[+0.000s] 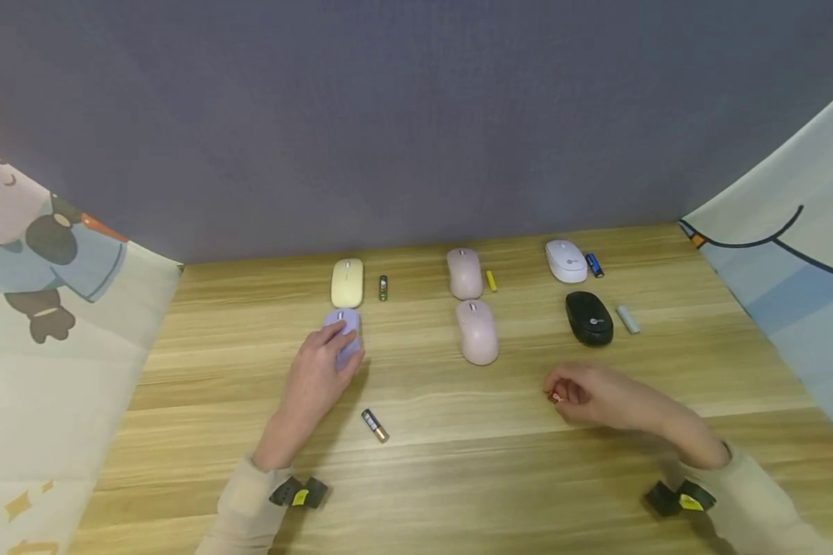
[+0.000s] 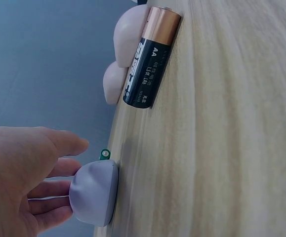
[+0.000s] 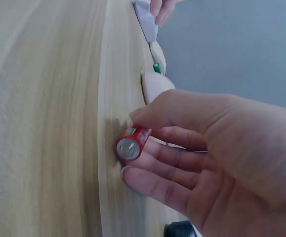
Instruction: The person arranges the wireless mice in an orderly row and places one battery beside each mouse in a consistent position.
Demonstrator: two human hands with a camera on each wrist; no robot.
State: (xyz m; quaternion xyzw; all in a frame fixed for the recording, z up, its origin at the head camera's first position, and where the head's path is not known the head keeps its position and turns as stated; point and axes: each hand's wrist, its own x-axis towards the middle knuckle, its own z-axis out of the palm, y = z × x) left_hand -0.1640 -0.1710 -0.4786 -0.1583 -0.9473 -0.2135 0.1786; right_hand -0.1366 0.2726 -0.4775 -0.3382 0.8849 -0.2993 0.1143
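My left hand (image 1: pixel 317 374) is at the lavender computer mouse (image 1: pixel 350 346) on the left, its fingertips touching the top. In the left wrist view the thumb stands off the mouse and the fingers are loosely bent. A black AA battery with a copper end (image 1: pixel 375 425) lies on the table to the right of that wrist. My right hand (image 1: pixel 592 395), at the right front below the black mouse (image 1: pixel 589 318), pinches a red battery (image 3: pixel 134 142) between thumb and fingers. Its flat silver end faces the right wrist camera; most of it is hidden in the head view.
A yellow mouse (image 1: pixel 348 283) has a green battery (image 1: pixel 383 287) beside it. Two pink mice (image 1: pixel 465 274) stand mid-table with a yellow battery (image 1: pixel 490 280). At right are a white mouse (image 1: pixel 565 260), a blue battery (image 1: pixel 594 265) and a pale battery (image 1: pixel 628 319). A grey partition (image 1: pixel 430 131) rises behind.
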